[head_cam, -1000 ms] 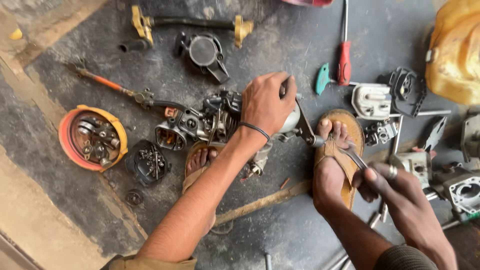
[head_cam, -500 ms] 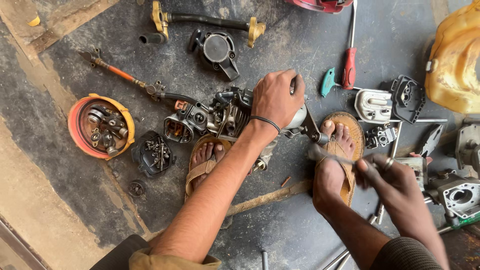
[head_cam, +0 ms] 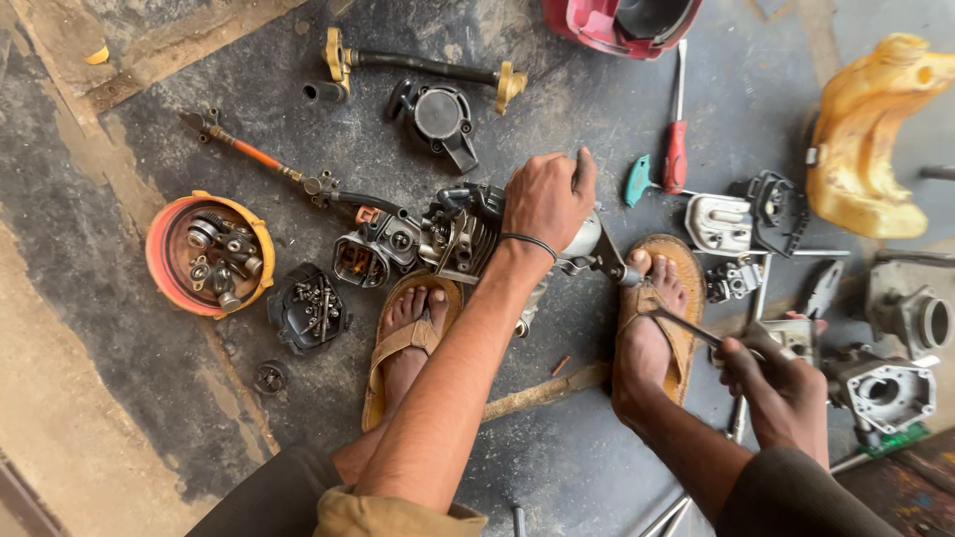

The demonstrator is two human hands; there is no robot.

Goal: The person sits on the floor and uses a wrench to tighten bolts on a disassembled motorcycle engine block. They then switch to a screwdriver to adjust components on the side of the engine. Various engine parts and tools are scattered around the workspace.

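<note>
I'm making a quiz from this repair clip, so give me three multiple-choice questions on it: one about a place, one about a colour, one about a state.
1. Where does the left hand rest?
A. on the engine block
B. on the yellow tank
C. on the round tray

2. What colour is the screwdriver handle?
A. blue
B. red
C. white

3. How is the right hand?
A. flat open
B. out of view
C. closed on a thin metal tool

Answers: 1 A, the palm lies on the block; 2 B, the handle is red; 3 C, the fingers curl round the tool.
</note>
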